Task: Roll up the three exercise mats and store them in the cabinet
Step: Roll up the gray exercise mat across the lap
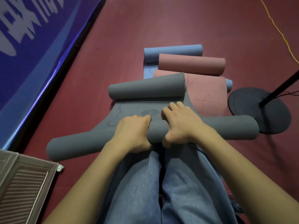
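Maroon floor (pixel 161 26) carries three mats; left hand (pixel 132 133) and right hand (pixel 181 123) both grip the grey mat (pixel 74 144) roll

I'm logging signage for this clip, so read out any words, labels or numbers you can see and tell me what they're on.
Large white characters on the blue banner along the wall: cut off and motion-blurred, unreadable.
Faint line markings and a round emblem on the grey exercise mat: no legible text.
Nothing else carries writing.

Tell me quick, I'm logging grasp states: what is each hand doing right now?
Left hand: closed, fingers curled over the near roll of the grey mat.
Right hand: closed on the same grey roll, fingers curled over its top.
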The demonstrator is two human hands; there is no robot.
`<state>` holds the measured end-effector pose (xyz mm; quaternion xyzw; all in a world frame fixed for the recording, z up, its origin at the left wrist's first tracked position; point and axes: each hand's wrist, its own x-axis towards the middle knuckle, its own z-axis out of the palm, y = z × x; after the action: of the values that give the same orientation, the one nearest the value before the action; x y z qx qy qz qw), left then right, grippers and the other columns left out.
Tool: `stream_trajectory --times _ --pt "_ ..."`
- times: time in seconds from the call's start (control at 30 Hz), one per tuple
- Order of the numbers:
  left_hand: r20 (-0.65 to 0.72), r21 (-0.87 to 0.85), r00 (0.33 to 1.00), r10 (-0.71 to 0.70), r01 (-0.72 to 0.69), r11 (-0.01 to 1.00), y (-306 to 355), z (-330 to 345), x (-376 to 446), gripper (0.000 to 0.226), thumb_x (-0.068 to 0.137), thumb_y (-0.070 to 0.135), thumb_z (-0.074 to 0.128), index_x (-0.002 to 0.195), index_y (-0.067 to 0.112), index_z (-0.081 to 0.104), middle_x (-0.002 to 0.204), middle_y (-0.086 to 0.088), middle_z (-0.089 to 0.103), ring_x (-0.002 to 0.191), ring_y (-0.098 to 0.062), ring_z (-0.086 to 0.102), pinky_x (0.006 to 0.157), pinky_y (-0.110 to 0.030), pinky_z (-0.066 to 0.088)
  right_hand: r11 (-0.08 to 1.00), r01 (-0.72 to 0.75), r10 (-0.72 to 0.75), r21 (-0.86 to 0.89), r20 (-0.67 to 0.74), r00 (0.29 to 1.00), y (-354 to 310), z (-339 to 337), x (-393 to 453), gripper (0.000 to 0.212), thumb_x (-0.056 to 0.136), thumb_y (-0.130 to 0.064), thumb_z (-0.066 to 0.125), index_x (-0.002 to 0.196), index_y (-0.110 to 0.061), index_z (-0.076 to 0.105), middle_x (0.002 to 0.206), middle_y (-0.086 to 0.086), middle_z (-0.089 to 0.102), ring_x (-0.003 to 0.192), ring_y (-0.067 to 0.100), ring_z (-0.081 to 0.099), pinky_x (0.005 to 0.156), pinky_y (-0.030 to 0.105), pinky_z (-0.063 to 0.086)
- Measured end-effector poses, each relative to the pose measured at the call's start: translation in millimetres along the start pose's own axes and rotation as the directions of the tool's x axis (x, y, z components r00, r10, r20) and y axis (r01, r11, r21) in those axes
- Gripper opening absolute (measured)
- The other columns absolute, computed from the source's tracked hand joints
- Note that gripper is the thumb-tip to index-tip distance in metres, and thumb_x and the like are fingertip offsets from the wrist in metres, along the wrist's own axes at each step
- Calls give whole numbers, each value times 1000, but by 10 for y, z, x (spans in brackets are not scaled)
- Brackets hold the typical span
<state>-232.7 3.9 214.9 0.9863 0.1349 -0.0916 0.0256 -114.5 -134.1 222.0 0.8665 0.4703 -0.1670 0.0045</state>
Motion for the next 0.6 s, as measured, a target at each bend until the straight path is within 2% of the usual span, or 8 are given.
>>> stream_trajectory --times 0.07,0.2,0.3,0.43,0.53,0.6 --pt "87 -31 996 2 1 1000 -41 -45 77 60 58 53 80 106 27 55 93 3 67 85 -25 63 69 -35 49 998 9 -14 -57 -90 996 -23 49 -70 71 51 -66 69 107 -27 48 105 -7 47 102 22 37 81 36 32" --pt "247 -114 969 -15 45 992 -86 -140 190 60 47 47 85 99 30 60 91 5 66 83 -22 63 72 -36 56 992 -2 -13 -127 -122 992 -137 55 -95 64 63 -60 74 112 -26 51 112 -8 52 110 26 40 85 38 30" --pt "259 -132 966 -21 57 990 -81 -141 200 59 50 46 86 100 32 58 96 6 67 87 -21 63 70 -35 52 990 -27 11 -141 -114 993 -188 68 -71 65 64 -52 81 114 -25 50 116 -4 52 111 28 47 88 40 33" --pt "89 -116 994 -57 67 991 -31 -25 60 75 61 49 82 128 32 51 115 7 63 106 -22 59 77 -34 39 998 5 -12 -69 -114 993 -109 64 -41 61 62 -49 81 101 -27 39 105 -4 47 102 26 59 79 39 31" --pt "-108 -138 991 -73 58 989 -16 115 -20 73 57 48 79 120 29 47 114 9 49 108 -19 48 81 -34 33 999 7 -9 -35 -41 999 -71 -2 16 60 58 -47 82 96 -26 40 97 -7 44 97 25 60 76 37 33" --pt "-190 -136 977 -98 73 988 11 184 -48 65 54 45 76 109 27 46 106 8 48 100 -21 50 79 -36 33 1000 -7 7 1 29 1000 -60 -64 68 60 55 -46 84 98 -25 48 98 -6 51 96 25 61 73 36 37"
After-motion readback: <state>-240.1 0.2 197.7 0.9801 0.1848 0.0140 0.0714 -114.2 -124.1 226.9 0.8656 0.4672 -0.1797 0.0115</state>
